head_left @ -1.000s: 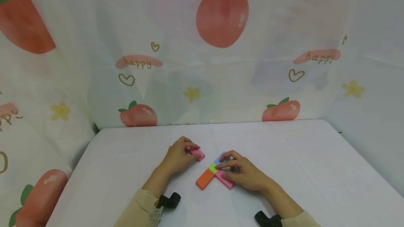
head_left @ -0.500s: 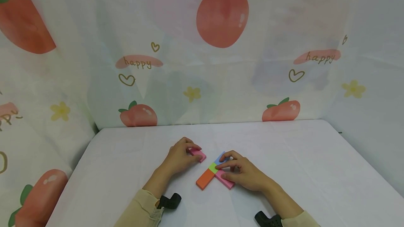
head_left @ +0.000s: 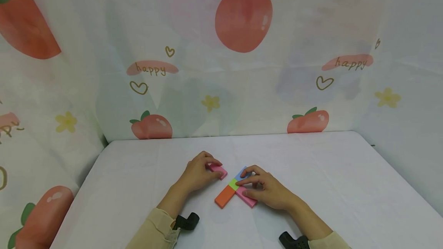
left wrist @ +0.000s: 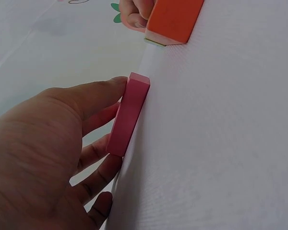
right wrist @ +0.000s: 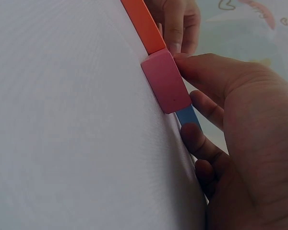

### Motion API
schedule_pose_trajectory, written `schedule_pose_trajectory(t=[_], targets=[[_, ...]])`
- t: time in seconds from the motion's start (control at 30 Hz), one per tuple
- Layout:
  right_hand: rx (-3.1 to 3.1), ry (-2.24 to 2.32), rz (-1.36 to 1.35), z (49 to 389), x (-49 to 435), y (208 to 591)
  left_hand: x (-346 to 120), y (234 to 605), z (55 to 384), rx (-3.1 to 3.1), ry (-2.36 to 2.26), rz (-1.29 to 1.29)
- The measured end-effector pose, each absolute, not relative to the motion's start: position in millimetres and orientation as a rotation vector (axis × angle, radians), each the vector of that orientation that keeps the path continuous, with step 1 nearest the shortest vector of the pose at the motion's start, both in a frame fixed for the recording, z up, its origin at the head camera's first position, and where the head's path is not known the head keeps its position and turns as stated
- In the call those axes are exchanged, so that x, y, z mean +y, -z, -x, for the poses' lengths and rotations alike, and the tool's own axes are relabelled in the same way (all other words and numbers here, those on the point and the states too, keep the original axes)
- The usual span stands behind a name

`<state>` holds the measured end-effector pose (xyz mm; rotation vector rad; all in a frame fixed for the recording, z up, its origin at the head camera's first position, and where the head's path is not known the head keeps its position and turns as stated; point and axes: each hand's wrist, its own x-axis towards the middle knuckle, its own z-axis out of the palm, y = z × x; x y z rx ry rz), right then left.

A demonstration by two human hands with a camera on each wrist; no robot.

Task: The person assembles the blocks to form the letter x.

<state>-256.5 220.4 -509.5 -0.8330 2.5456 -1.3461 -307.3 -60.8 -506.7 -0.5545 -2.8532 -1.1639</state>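
My left hand (head_left: 198, 172) pinches a pink rectangular block (head_left: 219, 171) between thumb and fingers, just left of a group of blocks. In the left wrist view this pink block (left wrist: 128, 115) lies along the thumb tip and fingers, on the table. The group has an orange block (head_left: 225, 196), a small green block (head_left: 233, 183) and a blue block (head_left: 239, 174) in one slanting row, and a second pink block (head_left: 246, 198) branching off toward the lower right. My right hand (head_left: 270, 192) rests its fingertips on the group: thumb at the second pink block, other fingers at green and blue.
The blocks lie on a white-covered table (head_left: 311, 164). Behind it hangs a fruit-printed cloth (head_left: 249, 87), which continues down the left side. Each wrist carries a black camera mount (head_left: 187, 221) below the beige sleeve.
My left hand has slid slightly right and toward me with the pink block, closer to the group. The right hand and the other blocks have stayed in place.
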Motion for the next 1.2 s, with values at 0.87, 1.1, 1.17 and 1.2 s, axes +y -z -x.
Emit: schedule_pose_trajectory(t=[0.87,1.1,1.17,1.2], targets=[[2.555,1.335,0.844,257.2,220.5,508.4,-55.4,504.1,303.8,-2.896,1.159,0.576],[2.552,1.334,0.845,257.6,220.2,508.8,-54.7,504.6,303.7,-2.895,1.164,0.596],[2.549,1.334,0.849,257.7,220.3,509.1,-54.7,504.7,303.8,-2.894,1.162,0.600],[2.548,1.334,0.851,257.7,220.3,509.1,-54.5,504.8,303.8,-2.895,1.161,0.602]])
